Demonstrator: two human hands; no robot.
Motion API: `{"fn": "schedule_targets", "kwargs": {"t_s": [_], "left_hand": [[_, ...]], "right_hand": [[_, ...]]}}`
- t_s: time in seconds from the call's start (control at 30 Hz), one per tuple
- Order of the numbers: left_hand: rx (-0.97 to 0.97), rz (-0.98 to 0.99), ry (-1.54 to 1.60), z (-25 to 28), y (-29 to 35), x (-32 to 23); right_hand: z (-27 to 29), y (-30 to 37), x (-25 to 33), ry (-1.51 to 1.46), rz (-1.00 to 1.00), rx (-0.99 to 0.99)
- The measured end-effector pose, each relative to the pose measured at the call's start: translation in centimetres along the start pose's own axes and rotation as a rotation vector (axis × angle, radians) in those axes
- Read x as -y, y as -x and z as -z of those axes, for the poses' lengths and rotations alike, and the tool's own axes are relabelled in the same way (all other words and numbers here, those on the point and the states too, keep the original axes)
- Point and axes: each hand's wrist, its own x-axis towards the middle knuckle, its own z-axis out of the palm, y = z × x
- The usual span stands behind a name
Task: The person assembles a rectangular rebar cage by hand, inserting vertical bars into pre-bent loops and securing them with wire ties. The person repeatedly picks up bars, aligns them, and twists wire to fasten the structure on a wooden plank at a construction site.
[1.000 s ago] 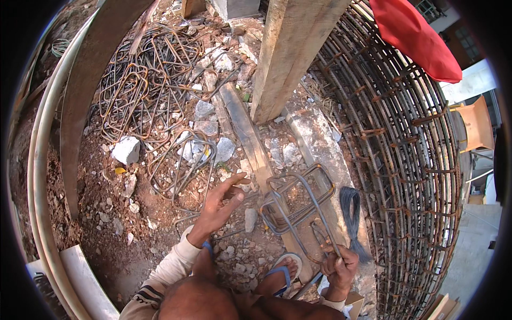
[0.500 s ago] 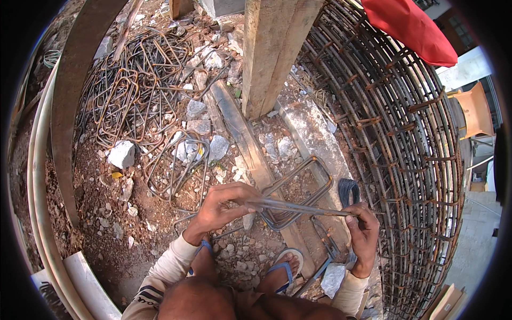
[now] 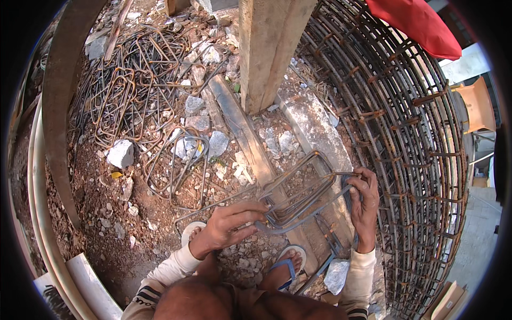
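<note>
Pinches a bent steel stirrup [image 3: 322, 208] at its eight-o'clock end with left hand [image 3: 228, 224] and two-o'clock end with right hand [image 3: 366, 200], apparently for balance.

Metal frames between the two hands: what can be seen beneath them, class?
Beneath the metal frames, a wooden plank passes under their left end, and stony ground shows through the openings. Whatever their overlapping metal covers cannot be seen.
</note>
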Motion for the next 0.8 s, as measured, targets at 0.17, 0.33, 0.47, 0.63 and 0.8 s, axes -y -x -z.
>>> {"fn": "schedule_targets", "kwargs": {"t_s": [0.17,0.33,0.47,0.63,0.8], "left_hand": [[0.112,0.525,0.004,-3.0,1.9,-1.2],[0.156,0.868,0.301,-6.2,2.9,0.0],[0.184,0.982,0.43,-8.0,3.1,0.8],[0.21,0.95,0.308,-8.6,3.0,1.6],[0.194,0.919,0.195,-8.9,2.9,2.0]], "right_hand": [[-1.2,-3.2,-0.3,0.199,0.051,-0.031],[-4.1,-5.4,-1.8,0.346,0.125,0.152],[-6.1,-5.7,-4.0,0.334,0.093,0.262],[-8.0,-5.3,-6.1,0.259,0.081,0.297],[-9.0,-5.3,-6.5,0.262,0.066,0.309]]}}
